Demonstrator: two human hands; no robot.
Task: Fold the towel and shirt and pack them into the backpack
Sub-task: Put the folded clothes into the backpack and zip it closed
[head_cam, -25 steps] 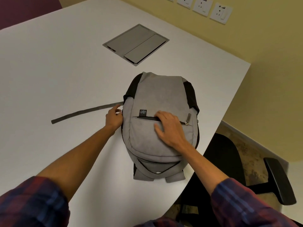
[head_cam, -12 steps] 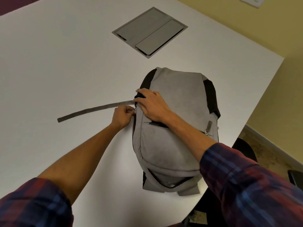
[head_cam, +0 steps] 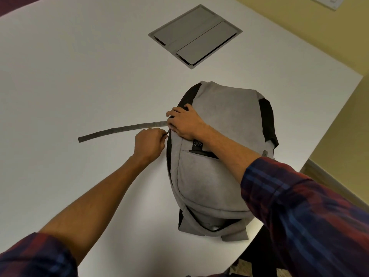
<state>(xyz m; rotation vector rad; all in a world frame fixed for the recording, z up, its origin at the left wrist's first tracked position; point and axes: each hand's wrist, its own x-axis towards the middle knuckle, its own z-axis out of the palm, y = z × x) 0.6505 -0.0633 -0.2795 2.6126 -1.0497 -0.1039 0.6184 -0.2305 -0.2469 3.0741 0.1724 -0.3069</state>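
Observation:
A grey backpack [head_cam: 219, 156] with black side panels lies flat on the white table [head_cam: 79, 86], its front pocket facing up. My left hand [head_cam: 150, 143] sits at the bag's left edge and pinches a small metal zipper pull [head_cam: 168, 132] there. My right hand [head_cam: 184, 121] reaches across the bag and grips its upper left side, fingers curled over the edge. A long grey strap [head_cam: 119, 129] runs from the bag out to the left over the table. No towel or shirt is in view.
A grey cable hatch [head_cam: 194, 36] is set flush into the table beyond the bag. The table's right edge [head_cam: 319, 140] runs close to the backpack, with a yellow wall [head_cam: 329, 37] and floor behind it. A dark chair part shows below the table edge [head_cam: 257, 262].
My right hand moved from the front pocket across to the bag's upper left edge. My left hand stayed at the left side, by the zipper. The view shifted closer and lower.

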